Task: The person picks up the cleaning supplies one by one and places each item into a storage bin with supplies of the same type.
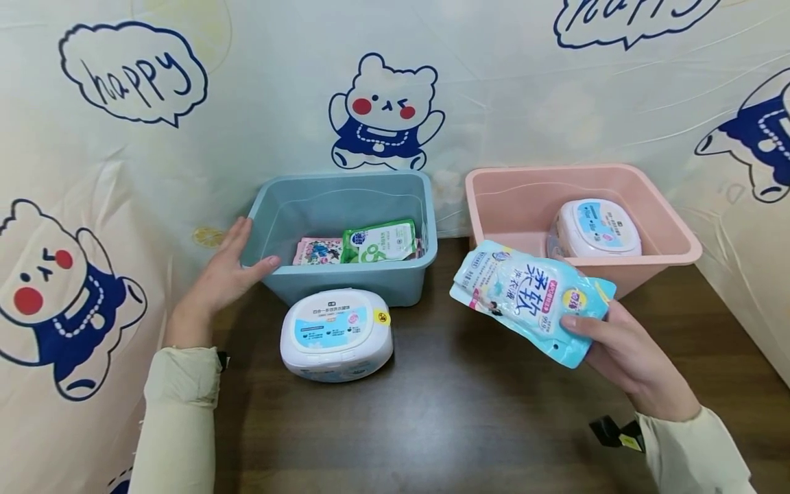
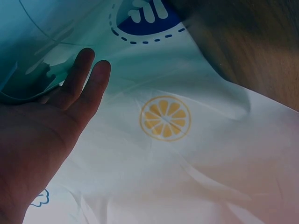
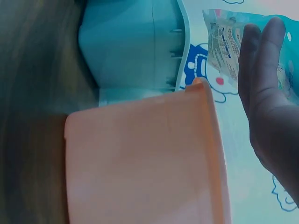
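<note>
My right hand [image 1: 638, 360] holds a light-blue laundry-liquid pouch [image 1: 524, 295], thumb on its printed face and fingers behind. The pouch is tilted in front of the pink bin [image 1: 669, 257], overlapping its near left part in the head view. On the left, my left hand [image 1: 216, 285] touches the side rim of the blue bin [image 1: 333, 274], its fingers extended and thumb spread over the near corner. In the left wrist view the left fingers [image 2: 96, 86] look straight. Inside the blue bin lie a green-and-white packet [image 1: 382, 241] and a pink patterned packet [image 1: 321, 251].
A white lidded box [image 1: 336, 336] stands on the dark wooden table [image 1: 420, 425], just in front of the blue bin. Another white box [image 1: 601, 226] sits in the right part of the pink bin. Cartoon-printed cloth [image 1: 494, 89] hangs behind and at both sides.
</note>
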